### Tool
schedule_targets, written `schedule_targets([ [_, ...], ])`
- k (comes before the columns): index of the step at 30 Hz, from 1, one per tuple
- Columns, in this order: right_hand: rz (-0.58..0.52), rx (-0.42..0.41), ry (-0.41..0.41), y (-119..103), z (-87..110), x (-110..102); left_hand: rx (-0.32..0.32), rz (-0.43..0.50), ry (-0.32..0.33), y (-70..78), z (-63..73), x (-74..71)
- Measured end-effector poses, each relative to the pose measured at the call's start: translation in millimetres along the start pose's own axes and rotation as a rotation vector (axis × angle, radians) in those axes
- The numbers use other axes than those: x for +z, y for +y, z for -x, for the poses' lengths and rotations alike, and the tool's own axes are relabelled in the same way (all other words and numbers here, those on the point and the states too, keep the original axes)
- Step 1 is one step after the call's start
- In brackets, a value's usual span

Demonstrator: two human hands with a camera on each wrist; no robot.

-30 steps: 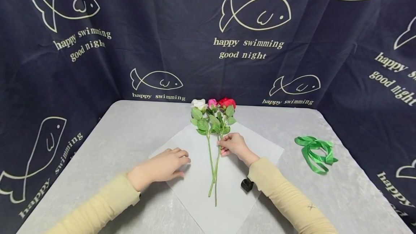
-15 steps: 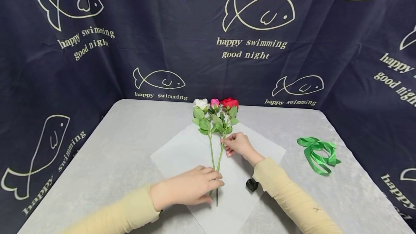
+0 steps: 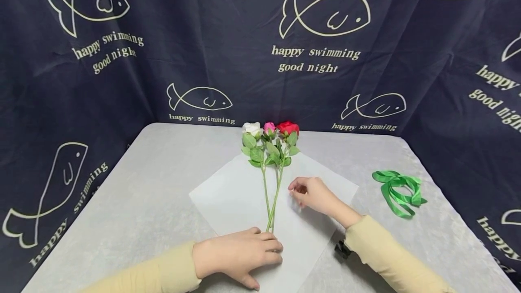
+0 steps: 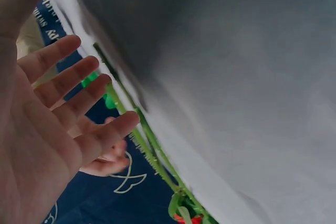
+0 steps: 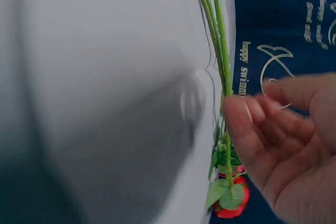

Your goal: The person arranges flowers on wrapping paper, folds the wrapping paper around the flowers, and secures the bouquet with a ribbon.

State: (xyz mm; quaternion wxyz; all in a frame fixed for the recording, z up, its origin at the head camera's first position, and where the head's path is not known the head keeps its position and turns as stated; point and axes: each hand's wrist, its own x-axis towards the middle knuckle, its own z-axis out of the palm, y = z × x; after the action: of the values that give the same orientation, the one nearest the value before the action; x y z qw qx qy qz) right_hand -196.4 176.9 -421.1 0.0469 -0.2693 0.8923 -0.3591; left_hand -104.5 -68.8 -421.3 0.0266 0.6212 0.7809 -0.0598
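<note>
Three artificial roses, a white one (image 3: 252,129), a pink one (image 3: 269,129) and a red one (image 3: 288,129), lie on a white paper sheet (image 3: 228,189). Their heads reach past its far corner, and their green stems (image 3: 278,189) cross lower down. My left hand (image 3: 242,254) is over the lower stem ends, hiding them in the head view; its fingers look extended in the left wrist view. To the right of the stems is my right hand (image 3: 315,195), fingers loosely bent around nothing. The right wrist view shows its thumb (image 5: 244,124) overlapping the stems.
A loosely coiled green ribbon (image 3: 400,193) lies at the right of the grey-covered table (image 3: 163,171). A black object (image 3: 342,250) shows beside the right cuff. Dark blue fish-print cloth (image 3: 252,58) hangs around the back and sides.
My left hand has moved right and nearer the table's front, onto the lower stems. The right hand has let go of the rose stem and drawn back to the right. The roses stay nearly in place.
</note>
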Motion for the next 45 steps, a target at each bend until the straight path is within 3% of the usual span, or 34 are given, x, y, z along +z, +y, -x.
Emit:
schedule_targets([
  [6,0.233,-0.352,-0.192,-6.7,34.3,-3.5,0.028,-0.049,-0.010,1.2,0.0,3.4],
  [12,0.366,-0.540,-0.260,-5.0,59.9,1.8,0.035,-0.098,-0.001,4.7,1.4,5.1],
  [16,0.366,-0.575,-0.257,-3.2,66.0,4.4,0.074,-0.154,0.048,7.3,2.9,6.1],
  [21,0.358,-0.562,-0.264,-3.2,67.7,4.7,0.133,-0.197,0.119,8.9,2.4,7.4],
  [27,0.345,-0.539,-0.284,-4.0,72.1,5.0,0.204,-0.171,0.166,9.5,1.0,6.2],
  [30,0.324,-0.560,-0.266,-3.9,73.9,6.3,0.201,-0.106,0.171,7.7,1.2,4.0],
  [33,0.297,-0.595,-0.252,-4.1,75.1,7.3,0.160,0.029,0.203,2.1,0.7,2.1],
  [36,0.229,-0.584,-0.289,-5.4,76.0,7.2,0.081,0.188,0.270,-5.2,0.1,1.4],
  [40,0.181,-0.568,-0.336,-7.9,75.4,7.3,-0.103,0.399,0.335,-13.3,-1.3,2.1],
  [45,0.197,-0.576,-0.323,-9.8,72.0,9.4,-0.341,0.645,0.380,-20.7,-4.2,3.7],
])
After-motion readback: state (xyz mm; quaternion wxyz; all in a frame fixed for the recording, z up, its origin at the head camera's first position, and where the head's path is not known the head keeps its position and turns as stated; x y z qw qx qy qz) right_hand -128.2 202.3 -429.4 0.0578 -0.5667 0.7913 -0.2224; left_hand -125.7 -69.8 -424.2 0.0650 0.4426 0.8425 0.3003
